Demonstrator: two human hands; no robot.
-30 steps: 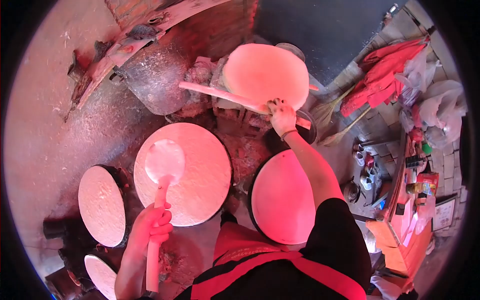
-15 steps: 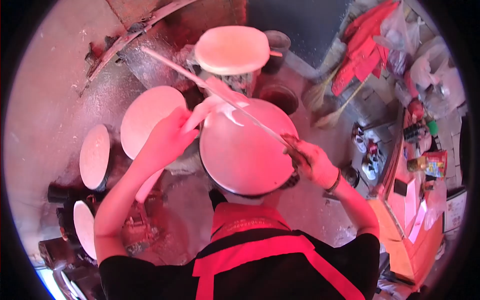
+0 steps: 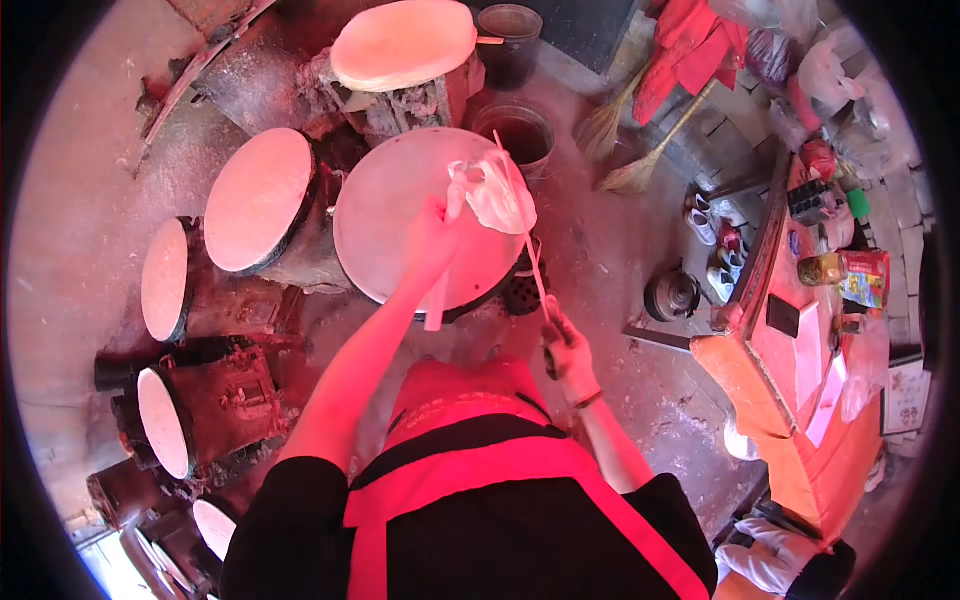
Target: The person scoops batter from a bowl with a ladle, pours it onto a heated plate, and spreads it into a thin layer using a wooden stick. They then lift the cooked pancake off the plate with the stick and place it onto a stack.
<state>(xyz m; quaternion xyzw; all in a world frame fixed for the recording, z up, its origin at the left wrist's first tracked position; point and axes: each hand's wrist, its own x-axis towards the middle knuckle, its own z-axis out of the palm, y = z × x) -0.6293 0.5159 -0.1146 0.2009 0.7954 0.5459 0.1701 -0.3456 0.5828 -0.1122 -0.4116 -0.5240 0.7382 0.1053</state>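
Note:
My left hand point(image 3: 436, 232) is closed over the large round pale top point(image 3: 400, 190), gripping a pale stick-like piece point(image 3: 436, 303) whose lower end sticks out below the fist. Just above that fist, a whitish, soft, crumpled mass point(image 3: 500, 198) hangs against a long thin rod point(image 3: 533, 262). My right hand point(image 3: 566, 352) is wrapped around the lower end of this rod, right of the round top and nearer my body. The rod slants upward past the mass's right side. What the mass is made of, I cannot tell.
More round pale tops point(image 3: 258, 200) on dark bodies stand along the left, and another point(image 3: 404, 44) at the back. Buckets point(image 3: 518, 135), brooms point(image 3: 640, 172) and a kettle point(image 3: 672, 295) are behind and right. An orange-covered table point(image 3: 750, 380) holds jars and packets.
Both hands have come down toward my body, the left one also rightward. The rod has swung from a flat diagonal to steep, and the pale mass now hangs to the right of my left hand.

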